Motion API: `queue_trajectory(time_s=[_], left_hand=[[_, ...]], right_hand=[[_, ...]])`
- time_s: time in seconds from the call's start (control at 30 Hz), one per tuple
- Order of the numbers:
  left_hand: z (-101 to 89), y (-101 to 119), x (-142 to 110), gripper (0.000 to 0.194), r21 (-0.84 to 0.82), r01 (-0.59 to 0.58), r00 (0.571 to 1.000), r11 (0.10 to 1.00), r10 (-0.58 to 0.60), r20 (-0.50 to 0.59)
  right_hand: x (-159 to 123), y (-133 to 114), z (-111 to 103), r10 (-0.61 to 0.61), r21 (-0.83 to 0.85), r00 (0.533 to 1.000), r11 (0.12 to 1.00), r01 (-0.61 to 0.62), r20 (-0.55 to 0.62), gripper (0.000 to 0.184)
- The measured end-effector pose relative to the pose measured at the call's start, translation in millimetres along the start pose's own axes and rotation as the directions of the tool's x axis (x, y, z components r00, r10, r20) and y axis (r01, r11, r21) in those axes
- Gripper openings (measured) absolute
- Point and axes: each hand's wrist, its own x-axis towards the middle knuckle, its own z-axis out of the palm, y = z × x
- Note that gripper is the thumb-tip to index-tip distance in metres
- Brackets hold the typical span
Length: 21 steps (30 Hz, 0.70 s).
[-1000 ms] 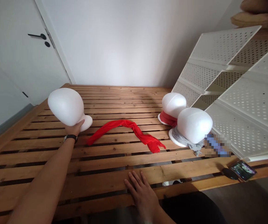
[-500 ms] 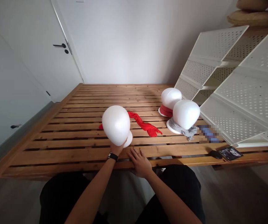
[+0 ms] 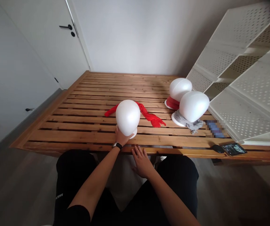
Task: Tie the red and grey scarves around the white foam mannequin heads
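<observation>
- At the bottom of the frame, the wearer's black-clad legs (image 3: pixel 76 179) were under the near edge of the slatted wooden table (image 3: pixel 65 135)
- Low in the centre, the right hand (image 3: pixel 142 164) lay palm down over that edge, fingers slightly apart, with nothing in its grasp
- Just above and to the left of it, the left hand (image 3: pixel 123 137), a watch (image 3: pixel 117 145) at its wrist, was clamped on the neck of a white head form (image 3: pixel 127 116) at mid-frame; whether the base touched the slats, I could not tell
- At lower right lay a lit screen (image 3: pixel 234 148) and a dark rounded object (image 3: pixel 218 148)
- Behind the held form, a bright red cloth (image 3: pixel 153 119) stretched across the slats
- Right of centre stood a form wrapped in grey cloth (image 3: pixel 194 125), and behind it another in darker red cloth (image 3: pixel 172 103)
- White perforated panels (image 3: pixel 250 103) filled the upper right, a door (image 3: pixel 36 34) the upper left
</observation>
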Motion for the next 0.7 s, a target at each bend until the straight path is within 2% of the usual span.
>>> queue_trajectory(time_s=[0.07, 0.13, 0.23, 0.33, 0.43, 0.53, 0.63, 0.7], left_hand=[[-16.7, -15.4, -1.4, 0.116, 0.079, -0.023, 0.999, 0.997, 0.021, 0.026], [-40.1, -37.2, 5.6, 0.119, 0.142, -0.037, 0.998, 0.989, 0.03, 0.052], [-76.4, -70.0, 41.6, 0.088, 0.201, -0.039, 0.999, 0.979, 0.036, 0.018], [-96.1, -91.2, 101.7, 0.065, 0.256, -0.015, 0.998, 0.966, 0.032, -0.061], [-92.9, -100.3, 161.1, 0.066, 0.33, 0.022, 0.998, 0.944, -0.004, -0.057], [-78.5, -103.4, 200.7, 0.073, 0.42, 0.021, 1.0, 0.907, -0.014, -0.02], [-68.1, -102.4, 222.3, 0.048, 0.471, 0.016, 1.0, 0.882, -0.003, -0.028], [-67.6, -95.9, 233.3, 0.03, 0.456, 0.008, 0.999, 0.89, 0.014, -0.045]], right_hand=[[-4.6, 5.1, -11.2, -0.007, 0.01, 0.999, 1.0, 0.006, 0.05, 0.104], [-7.0, 9.4, -21.7, -0.017, 0.02, 0.995, 1.0, 0.015, 0.095, 0.103], [-6.8, 13.1, -34.8, -0.045, 0.042, 0.987, 0.998, 0.039, 0.154, 0.097], [-3.8, 14.1, -46.1, -0.046, 0.057, 0.979, 0.998, 0.035, 0.2, 0.09], [-0.5, 15.6, -54.9, -0.038, 0.078, 0.968, 0.997, 0.019, 0.246, 0.082], [0.9, 19.1, -58.2, -0.05, 0.121, 0.957, 0.992, 0.015, 0.285, 0.079], [0.7, 21.4, -57.7, -0.05, 0.14, 0.954, 0.99, 0.008, 0.296, 0.078], [0.5, 20.9, -57.8, -0.042, 0.14, 0.954, 0.99, 0.0, 0.297, 0.079]])
